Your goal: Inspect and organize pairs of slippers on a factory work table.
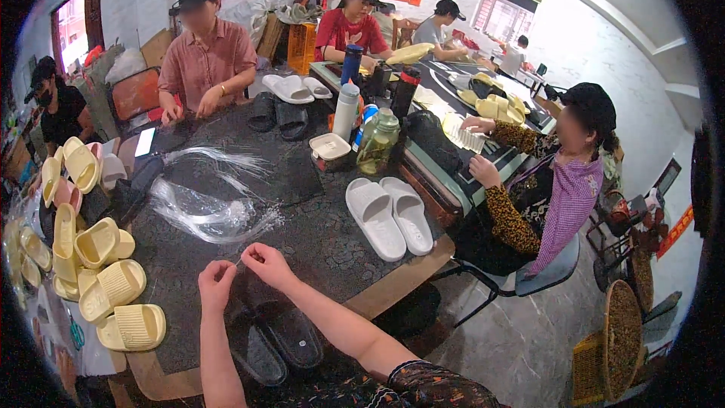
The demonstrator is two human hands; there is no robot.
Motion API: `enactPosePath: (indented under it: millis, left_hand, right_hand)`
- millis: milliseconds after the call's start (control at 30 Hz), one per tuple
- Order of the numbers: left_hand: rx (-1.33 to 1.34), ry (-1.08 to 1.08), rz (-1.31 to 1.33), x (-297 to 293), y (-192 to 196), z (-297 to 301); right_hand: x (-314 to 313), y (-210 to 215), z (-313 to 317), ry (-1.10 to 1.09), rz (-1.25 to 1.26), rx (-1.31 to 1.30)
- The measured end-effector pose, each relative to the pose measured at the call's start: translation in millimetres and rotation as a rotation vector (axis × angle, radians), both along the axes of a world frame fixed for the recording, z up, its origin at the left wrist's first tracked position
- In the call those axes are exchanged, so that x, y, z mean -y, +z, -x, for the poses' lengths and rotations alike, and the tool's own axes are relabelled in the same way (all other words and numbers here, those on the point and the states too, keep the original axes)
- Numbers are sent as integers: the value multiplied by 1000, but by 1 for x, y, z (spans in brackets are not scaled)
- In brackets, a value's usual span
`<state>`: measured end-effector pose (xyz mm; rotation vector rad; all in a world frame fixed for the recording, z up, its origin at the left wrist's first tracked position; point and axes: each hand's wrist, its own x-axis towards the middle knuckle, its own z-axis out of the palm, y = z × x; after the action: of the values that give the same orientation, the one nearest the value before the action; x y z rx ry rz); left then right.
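Observation:
My left hand (pixel 217 285) and my right hand (pixel 263 262) hover close together above the dark table (pixel 325 245), fingers pinched on a thin clear plastic strand (pixel 240 262) stretched between them. Just below the hands lies a pair of black slippers (pixel 273 338), soles down, near the table's front edge. A bundle of clear plastic strands (pixel 204 208) spreads across the table beyond my hands.
A white slipper pair (pixel 389 215) lies to the right. Several yellow slippers (pixel 106 279) pile up at the left. Bottles and a jar (pixel 377 140) stand mid-table. People sit working around the tables; one in a purple vest (pixel 563 196) sits at the right.

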<state>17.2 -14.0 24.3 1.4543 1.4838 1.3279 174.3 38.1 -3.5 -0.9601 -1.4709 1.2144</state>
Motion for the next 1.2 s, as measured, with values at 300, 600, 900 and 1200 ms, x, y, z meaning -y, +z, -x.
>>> enactPosePath:
  millis: [300, 600, 900, 1200]
  left_hand:
    - [-32, 13, 16, 0, 2, -1]
    - [-23, 13, -15, -2, -4, 1]
    - [-63, 26, 9, -1, -2, 1]
    - [-13, 14, -25, -5, -13, 5]
  right_hand:
    - [2, 2, -2, 35, 23, 45]
    - [1, -1, -1, 73, 4, 67]
    - [5, 12, -3, 116, 27, 98]
    - [2, 2, 0, 105, 4, 53]
